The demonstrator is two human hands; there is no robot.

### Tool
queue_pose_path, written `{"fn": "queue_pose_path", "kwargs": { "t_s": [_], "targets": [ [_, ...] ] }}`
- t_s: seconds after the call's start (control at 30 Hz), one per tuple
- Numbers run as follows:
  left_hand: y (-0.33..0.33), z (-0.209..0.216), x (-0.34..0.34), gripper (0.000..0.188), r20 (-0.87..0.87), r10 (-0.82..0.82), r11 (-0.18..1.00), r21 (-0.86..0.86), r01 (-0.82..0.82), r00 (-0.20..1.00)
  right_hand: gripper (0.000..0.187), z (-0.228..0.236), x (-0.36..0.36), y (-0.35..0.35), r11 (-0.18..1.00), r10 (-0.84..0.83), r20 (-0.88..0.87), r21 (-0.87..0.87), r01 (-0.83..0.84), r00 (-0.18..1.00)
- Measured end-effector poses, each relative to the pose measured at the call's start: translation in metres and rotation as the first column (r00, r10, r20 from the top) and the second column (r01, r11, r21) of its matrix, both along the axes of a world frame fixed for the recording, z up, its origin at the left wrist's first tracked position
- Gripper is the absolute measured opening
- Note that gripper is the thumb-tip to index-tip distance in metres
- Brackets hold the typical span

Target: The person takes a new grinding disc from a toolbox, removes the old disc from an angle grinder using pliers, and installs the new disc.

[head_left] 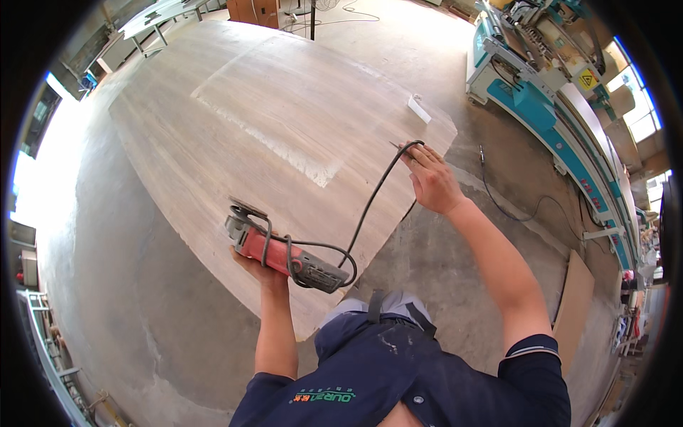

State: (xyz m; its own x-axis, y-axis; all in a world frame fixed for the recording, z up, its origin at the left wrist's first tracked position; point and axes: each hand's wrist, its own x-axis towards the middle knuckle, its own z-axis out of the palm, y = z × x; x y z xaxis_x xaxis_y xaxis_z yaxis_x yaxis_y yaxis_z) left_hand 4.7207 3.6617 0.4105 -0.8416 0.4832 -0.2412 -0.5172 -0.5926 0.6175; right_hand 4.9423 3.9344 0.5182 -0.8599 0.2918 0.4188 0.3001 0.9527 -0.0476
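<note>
In my left hand [259, 270] is a red and dark grey angle grinder [279, 257], gripped from below with its disc end pointing up and away from me. Loops of its black power cord [371, 200] wrap around the grinder's body. From there the cord runs up to the right into my right hand [431, 178], whose fingers close on it, with a thin tip sticking out to the left. Both hands are above a large pale wood-grained sheet [171, 114]. A whitish rough strip [284, 152] crosses the middle of the sheet.
A white scrap [419, 109] lies near the sheet's right corner. To the right stands a long teal and white machine [528, 107], with a thin dark hose [506, 210] on the floor beside it. A brown board [573, 299] is at lower right. Far left stands a light table [160, 16].
</note>
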Motion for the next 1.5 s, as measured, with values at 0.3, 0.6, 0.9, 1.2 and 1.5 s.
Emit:
{"fn": "queue_pose_path", "kwargs": {
  "t_s": [0.3,0.6,0.9,1.2,1.5],
  "targets": [
    [0.041,-0.009,-0.014,0.078,-0.02,0.088,0.969,0.233,-0.08,0.996,0.035,0.096,-0.07,0.09,0.882,0.413,-0.251,0.35,-0.315,0.876],
    [0.079,-0.032,0.006,0.071,-0.099,0.161,0.984,-0.06,-0.167,0.982,0.042,-0.035,-0.13,0.161,0.761,0.491,-0.287,-0.319,-0.565,0.823],
    [0.161,-0.066,0.016,0.069,0.166,0.034,0.834,-0.548,0.063,0.986,0.04,-0.24,-0.054,0.163,0.106,-0.043,0.304,-0.946,0.307,0.952],
    [0.213,-0.11,0.012,0.063,0.295,-0.152,0.768,-0.566,0.301,0.943,0.059,-0.192,-0.058,0.129,0.371,0.081,0.269,-0.902,0.221,0.96],
    [0.217,-0.072,0.018,0.057,0.352,-0.33,0.709,-0.52,0.476,0.876,0.072,-0.18,-0.109,0.076,-0.418,0.031,0.188,-0.89,0.184,0.982]
  ]
}}
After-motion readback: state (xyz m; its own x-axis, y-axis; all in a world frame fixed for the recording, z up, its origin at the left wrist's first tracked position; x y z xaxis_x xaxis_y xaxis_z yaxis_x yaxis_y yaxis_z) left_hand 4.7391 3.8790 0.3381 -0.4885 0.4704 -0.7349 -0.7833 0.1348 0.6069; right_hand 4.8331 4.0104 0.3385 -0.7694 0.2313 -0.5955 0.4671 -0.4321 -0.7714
